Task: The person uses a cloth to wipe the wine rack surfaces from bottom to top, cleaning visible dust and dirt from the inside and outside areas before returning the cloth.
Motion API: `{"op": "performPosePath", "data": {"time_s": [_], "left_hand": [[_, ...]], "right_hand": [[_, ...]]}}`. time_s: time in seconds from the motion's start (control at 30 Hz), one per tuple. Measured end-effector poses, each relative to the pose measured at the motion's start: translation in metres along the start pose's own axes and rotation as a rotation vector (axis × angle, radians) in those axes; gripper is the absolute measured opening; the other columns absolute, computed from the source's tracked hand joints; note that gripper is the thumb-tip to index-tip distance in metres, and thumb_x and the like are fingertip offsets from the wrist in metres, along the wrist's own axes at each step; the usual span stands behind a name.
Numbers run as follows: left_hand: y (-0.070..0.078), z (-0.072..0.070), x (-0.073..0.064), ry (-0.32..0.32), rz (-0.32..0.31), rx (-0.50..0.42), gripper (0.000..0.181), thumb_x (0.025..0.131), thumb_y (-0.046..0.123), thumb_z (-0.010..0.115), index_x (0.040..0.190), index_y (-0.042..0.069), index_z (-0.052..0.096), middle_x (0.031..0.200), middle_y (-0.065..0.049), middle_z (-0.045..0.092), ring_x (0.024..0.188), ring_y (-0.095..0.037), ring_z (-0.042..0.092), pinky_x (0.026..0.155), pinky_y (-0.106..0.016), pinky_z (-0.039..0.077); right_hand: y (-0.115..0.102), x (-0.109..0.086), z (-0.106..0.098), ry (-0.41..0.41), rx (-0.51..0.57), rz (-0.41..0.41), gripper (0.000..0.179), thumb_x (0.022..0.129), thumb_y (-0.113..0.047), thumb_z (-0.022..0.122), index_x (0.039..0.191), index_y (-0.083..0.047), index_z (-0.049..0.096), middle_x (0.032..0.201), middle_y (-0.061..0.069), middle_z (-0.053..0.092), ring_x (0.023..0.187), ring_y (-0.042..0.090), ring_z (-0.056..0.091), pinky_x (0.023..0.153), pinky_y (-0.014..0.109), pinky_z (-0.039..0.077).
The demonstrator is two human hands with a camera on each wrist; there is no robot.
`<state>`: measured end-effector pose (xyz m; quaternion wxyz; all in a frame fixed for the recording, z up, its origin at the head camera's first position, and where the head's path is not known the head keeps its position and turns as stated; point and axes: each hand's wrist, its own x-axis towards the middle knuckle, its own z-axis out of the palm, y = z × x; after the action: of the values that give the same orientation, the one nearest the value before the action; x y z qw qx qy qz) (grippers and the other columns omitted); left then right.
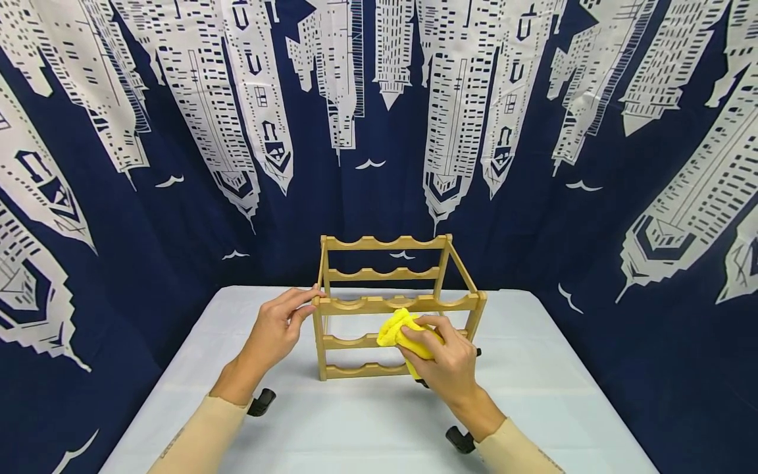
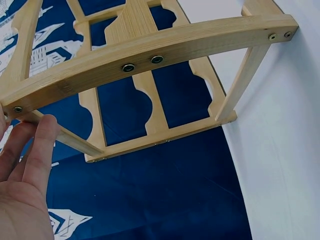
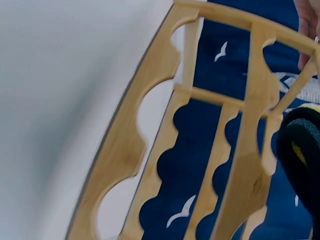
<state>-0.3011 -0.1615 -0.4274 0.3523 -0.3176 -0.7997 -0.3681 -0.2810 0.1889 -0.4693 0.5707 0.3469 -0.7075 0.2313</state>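
Note:
A light wooden wine rack (image 1: 399, 304) with scalloped rails stands upright on the table. My left hand (image 1: 278, 329) holds its near top left corner; in the left wrist view, the fingers (image 2: 37, 150) of that hand lie against the rack's frame (image 2: 165, 55), and the thumb is mostly cut off. Bunched in my right hand (image 1: 447, 362) is a yellow cloth (image 1: 408, 332), held in front of the rack's front rails, right of the middle. A dark fabric-like fold (image 3: 305, 155) with a bit of yellow shows at the right wrist view's edge, beside the scalloped rails (image 3: 255, 170).
A pale cloth covers the table (image 1: 355, 428). Behind and at both sides hangs a dark blue curtain (image 1: 379, 204) printed with white buildings and birds. Black wrist devices (image 1: 262, 402) sit under both forearms.

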Motion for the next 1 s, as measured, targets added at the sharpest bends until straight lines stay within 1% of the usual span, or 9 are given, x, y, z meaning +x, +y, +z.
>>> {"op": "performPosePath", "data": {"time_s": [0.07,0.13,0.23,0.33,0.5,0.6,0.73,0.83,1.0], "left_hand": [[-0.001,0.0,-0.001,0.002,0.006,0.004,0.032,0.103,-0.01,0.08,0.134,-0.002,0.084,0.126,-0.015,0.087,0.081,-0.014,0.065,0.073,-0.01,0.053],[-0.002,-0.001,-0.003,-0.003,-0.005,0.003,0.033,0.103,-0.01,0.08,0.134,0.0,0.084,0.125,-0.014,0.087,0.082,-0.013,0.066,0.073,-0.01,0.053],[-0.003,-0.005,-0.005,-0.016,-0.031,0.001,0.037,0.103,-0.008,0.081,0.137,0.005,0.085,0.121,-0.011,0.088,0.076,-0.009,0.061,0.067,-0.01,0.05],[-0.003,-0.008,-0.006,-0.03,-0.051,-0.006,0.041,0.103,-0.008,0.081,0.141,0.007,0.084,0.119,-0.01,0.088,0.074,-0.006,0.056,0.062,-0.012,0.047],[-0.005,-0.012,-0.004,-0.045,-0.055,-0.016,0.042,0.102,-0.007,0.082,0.143,0.003,0.082,0.118,-0.01,0.089,0.075,-0.007,0.058,0.062,-0.014,0.049],[-0.005,-0.013,-0.003,-0.05,-0.064,-0.029,0.042,0.102,-0.006,0.083,0.143,0.004,0.082,0.12,-0.011,0.089,0.075,-0.008,0.061,0.061,-0.012,0.05],[-0.005,-0.012,-0.001,-0.053,-0.073,-0.042,0.043,0.103,-0.005,0.083,0.144,0.005,0.082,0.124,-0.01,0.089,0.088,-0.012,0.075,0.076,-0.005,0.057],[-0.003,-0.012,0.001,-0.06,-0.078,-0.051,0.043,0.103,-0.004,0.083,0.145,0.007,0.082,0.127,-0.01,0.089,0.1,-0.015,0.081,0.087,-0.004,0.06],[-0.001,-0.012,0.003,-0.072,-0.085,-0.054,0.04,0.104,-0.005,0.082,0.143,0.004,0.082,0.128,-0.011,0.089,0.101,-0.02,0.082,0.088,-0.005,0.061]], "right_hand": [[-0.006,0.006,0.006,-0.004,0.019,-0.002,0.024,0.106,-0.039,0.09,0.112,-0.015,0.089,0.111,0.014,0.082,0.08,0.033,0.083,0.064,0.045,0.071],[-0.012,0.013,0.012,-0.014,0.033,-0.001,0.025,0.098,-0.031,0.098,0.115,-0.016,0.089,0.112,0.013,0.082,0.082,0.032,0.084,0.065,0.044,0.072],[-0.021,0.025,0.022,-0.04,0.038,0.009,0.043,0.084,-0.025,0.107,0.122,-0.019,0.088,0.114,0.011,0.082,0.08,0.029,0.083,0.066,0.041,0.072],[-0.03,0.039,0.032,-0.082,0.034,0.02,0.054,0.079,-0.024,0.11,0.128,-0.021,0.087,0.117,0.008,0.081,0.076,0.024,0.081,0.063,0.035,0.069],[-0.043,0.064,0.045,-0.174,0.002,0.034,0.059,0.082,-0.031,0.11,0.134,-0.023,0.084,0.122,0.005,0.082,0.083,0.022,0.083,0.067,0.031,0.07],[-0.05,0.078,0.052,-0.25,-0.038,0.051,0.061,0.085,-0.037,0.108,0.138,-0.025,0.081,0.126,0.001,0.082,0.078,0.019,0.08,0.066,0.028,0.068],[-0.055,0.093,0.062,-0.361,-0.075,0.06,0.055,0.091,-0.041,0.104,0.14,-0.027,0.082,0.132,-0.005,0.081,0.066,0.016,0.072,0.056,0.024,0.058],[-0.056,0.1,0.067,-0.446,-0.087,0.059,0.049,0.094,-0.043,0.101,0.137,-0.028,0.086,0.133,-0.007,0.082,0.066,0.015,0.073,0.054,0.023,0.055],[-0.055,0.106,0.07,-0.554,-0.125,0.064,0.045,0.095,-0.047,0.098,0.135,-0.028,0.087,0.128,-0.011,0.086,0.075,0.013,0.08,0.053,0.024,0.057]]}}
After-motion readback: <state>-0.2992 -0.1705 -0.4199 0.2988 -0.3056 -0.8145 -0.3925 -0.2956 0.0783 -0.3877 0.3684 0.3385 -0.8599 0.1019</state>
